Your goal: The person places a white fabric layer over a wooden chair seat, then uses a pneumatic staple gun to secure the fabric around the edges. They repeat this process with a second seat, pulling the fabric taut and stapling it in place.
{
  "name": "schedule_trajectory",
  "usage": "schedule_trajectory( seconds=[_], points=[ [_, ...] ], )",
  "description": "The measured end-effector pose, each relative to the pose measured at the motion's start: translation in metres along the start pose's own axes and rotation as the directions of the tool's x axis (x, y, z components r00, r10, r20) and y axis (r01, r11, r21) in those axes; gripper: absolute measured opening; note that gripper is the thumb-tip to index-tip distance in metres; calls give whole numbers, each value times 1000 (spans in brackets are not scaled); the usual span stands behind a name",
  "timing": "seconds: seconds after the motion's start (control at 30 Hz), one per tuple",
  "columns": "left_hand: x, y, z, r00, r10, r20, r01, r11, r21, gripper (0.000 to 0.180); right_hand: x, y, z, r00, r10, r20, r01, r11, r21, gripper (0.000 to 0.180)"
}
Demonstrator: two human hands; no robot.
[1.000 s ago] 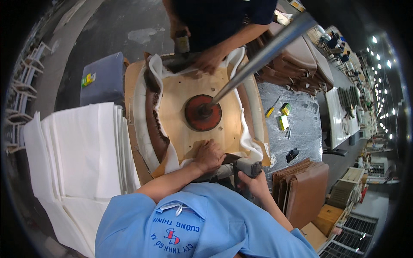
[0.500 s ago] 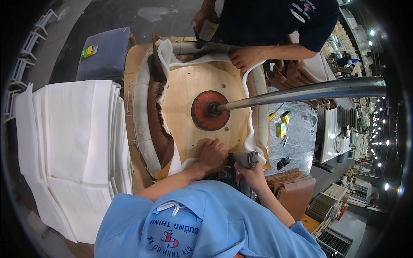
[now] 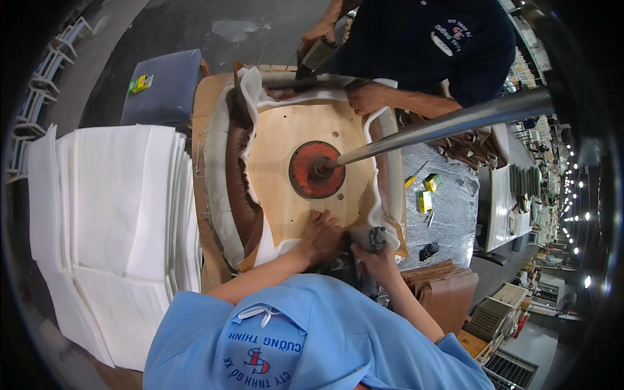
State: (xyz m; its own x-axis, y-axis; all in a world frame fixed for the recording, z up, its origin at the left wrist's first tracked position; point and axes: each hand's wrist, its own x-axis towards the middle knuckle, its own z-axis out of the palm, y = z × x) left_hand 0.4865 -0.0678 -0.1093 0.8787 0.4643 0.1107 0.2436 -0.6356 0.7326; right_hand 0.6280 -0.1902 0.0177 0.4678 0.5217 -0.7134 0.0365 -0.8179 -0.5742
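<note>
A pale wooden seat panel (image 3: 273,133) lies with brown leather (image 3: 239,185) and white padding (image 3: 265,244) folded up round its edges. A red disc (image 3: 305,185) on a slanting metal rod (image 3: 448,123) sits on its middle. My left hand (image 3: 320,237) is closed at the panel's near edge, knuckles up; what its fingers grip is hidden. My right hand (image 3: 379,263) grips a grey staple gun (image 3: 366,238) at the near right corner, its nose hidden. Across the panel, a co-worker's one hand (image 3: 368,97) presses the far edge; the other holds a staple gun (image 3: 317,55).
White padding sheets (image 3: 110,208) are stacked at left, near a grey cushion (image 3: 159,88). On the right, a plastic-covered table (image 3: 452,195) bears small yellow-green boxes (image 3: 425,201) and a screwdriver (image 3: 414,177). Brown leather pieces (image 3: 448,296) stand at the near right.
The co-worker's staple gun has shifted slightly, and that person leans a little differently. The rod looks tilted more steeply as my view shifts. My hands stay almost in place.
</note>
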Motion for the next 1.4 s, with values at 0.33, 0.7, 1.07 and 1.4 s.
schedule_trajectory(
  seconds=[0.33,0.7,1.07,1.4],
  points=[
    [22,3,-109,888,-240,391,315,939,-139,36,-49,52,40,900,-336,-277,389,906,166,68],
    [-59,-13,-102,881,-91,465,-110,915,388,31,-49,65,49,905,-290,-313,353,920,170,70],
    [-61,-40,-107,841,71,536,-273,911,308,32,-50,54,49,908,-308,-284,344,935,86,67],
    [-79,-51,-87,991,119,59,-125,985,118,24,-53,42,44,967,-175,-185,182,983,23,70]
  ],
)
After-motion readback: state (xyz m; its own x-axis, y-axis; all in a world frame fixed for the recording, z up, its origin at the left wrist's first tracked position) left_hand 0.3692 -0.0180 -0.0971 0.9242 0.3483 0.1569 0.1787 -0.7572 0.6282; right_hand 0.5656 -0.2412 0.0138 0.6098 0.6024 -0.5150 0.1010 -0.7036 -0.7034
